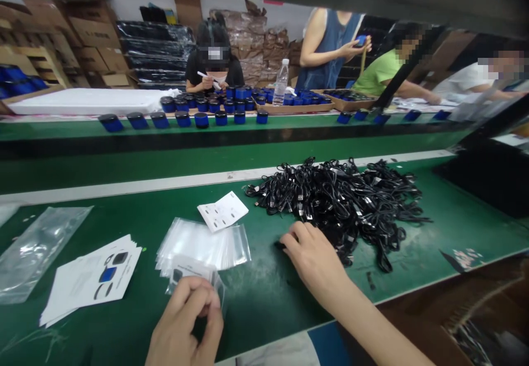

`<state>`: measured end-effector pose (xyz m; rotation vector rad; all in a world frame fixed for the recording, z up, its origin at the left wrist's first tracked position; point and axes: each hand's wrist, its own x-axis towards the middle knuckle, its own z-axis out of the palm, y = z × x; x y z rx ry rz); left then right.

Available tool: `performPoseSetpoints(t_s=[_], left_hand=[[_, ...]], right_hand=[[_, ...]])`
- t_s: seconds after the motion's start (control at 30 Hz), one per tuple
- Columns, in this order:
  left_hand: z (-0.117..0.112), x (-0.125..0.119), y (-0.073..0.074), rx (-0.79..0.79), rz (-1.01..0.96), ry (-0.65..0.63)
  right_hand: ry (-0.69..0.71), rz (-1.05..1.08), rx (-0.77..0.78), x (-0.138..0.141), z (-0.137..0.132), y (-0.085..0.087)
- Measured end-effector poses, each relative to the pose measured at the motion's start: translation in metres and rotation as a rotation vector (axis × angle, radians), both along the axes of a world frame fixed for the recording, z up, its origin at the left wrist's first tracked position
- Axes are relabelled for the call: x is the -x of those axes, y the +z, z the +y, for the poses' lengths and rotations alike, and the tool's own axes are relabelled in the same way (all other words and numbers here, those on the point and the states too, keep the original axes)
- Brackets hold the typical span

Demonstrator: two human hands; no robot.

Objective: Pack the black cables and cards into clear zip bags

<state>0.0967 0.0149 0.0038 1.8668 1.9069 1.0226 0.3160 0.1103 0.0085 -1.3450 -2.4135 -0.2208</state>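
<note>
My left hand [188,322] is closed, thumb and fingers pinching a small clear plastic bag [219,286] that has a printed leaflet [190,269] inside. My right hand [312,258] is curled at the near left side of a heap of black USB cables [330,189]. Its fingertips close on a black cable [280,245], most of which the hand hides. Just beyond the left hand lies a fanned stack of clear zip bags [185,239], with a folded white instruction sheet [223,211] on its far edge.
At left lie a stack of printed leaflets [93,280] and a larger clear bag [37,250]. Blue jars with black lids [182,118] line the raised green ledge [248,140]. Behind it stand a water bottle [281,82] and several co-workers. A cardboard box [475,327] sits at lower right.
</note>
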Motion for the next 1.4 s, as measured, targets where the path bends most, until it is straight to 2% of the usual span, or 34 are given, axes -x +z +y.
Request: performPoseSetpoints(t_s=[0.13,0.17,0.23,0.3,0.33,0.47,0.53,0.67,0.77,0.87,0.9,0.97,1.03,1.07,1.2,1.3,1.4], left_hand=[[0.002,-0.001,-0.001,0.084,-0.008,0.006],[0.002,-0.001,-0.002,0.079,-0.006,0.026],[0.002,0.001,-0.005,0.031,0.015,0.052],[0.003,0.006,-0.01,-0.041,0.073,0.043],[0.003,0.008,-0.012,-0.075,0.11,0.034],[0.002,0.015,-0.016,-0.108,0.193,-0.029],[-0.001,0.013,-0.016,-0.103,0.178,-0.039],[-0.005,0.004,-0.015,-0.116,0.072,0.057],[-0.006,0.0,-0.016,-0.098,0.035,0.078],[-0.007,-0.004,-0.016,-0.075,0.03,0.099],[-0.008,-0.006,-0.015,-0.063,0.034,0.11],[-0.009,-0.009,-0.012,-0.031,0.049,0.135],[-0.009,-0.012,-0.01,-0.016,0.061,0.159],[-0.01,-0.012,-0.009,-0.024,0.069,0.166],[-0.011,-0.011,-0.004,-0.134,0.156,0.153],[-0.012,-0.011,-0.003,-0.243,0.267,0.089],[-0.014,-0.014,-0.007,-0.305,0.327,0.018]], right_hand=[[0.148,0.215,0.04,0.03,-0.006,-0.003],[0.199,0.317,0.114,0.036,-0.011,-0.001],[0.35,0.502,0.359,0.045,-0.021,0.006],[0.497,0.575,0.605,0.051,-0.03,0.013],[0.522,0.561,0.663,0.054,-0.032,0.014],[0.418,0.584,0.671,0.064,-0.034,0.013],[0.417,0.6,0.689,0.066,-0.035,0.012],[0.5,0.596,0.782,0.058,-0.035,0.015],[0.602,0.631,0.952,0.05,-0.033,0.016],[0.643,0.846,1.215,0.053,-0.03,0.009],[0.601,0.959,1.294,0.057,-0.029,0.005],[0.402,1.18,1.374,0.067,-0.029,-0.003],[0.218,1.281,1.337,0.075,-0.033,-0.008],[0.193,1.274,1.289,0.078,-0.035,-0.008],[0.295,1.037,0.982,0.077,-0.046,-0.001],[0.242,0.898,0.638,0.077,-0.049,0.002],[0.15,0.831,0.407,0.081,-0.048,-0.001]])
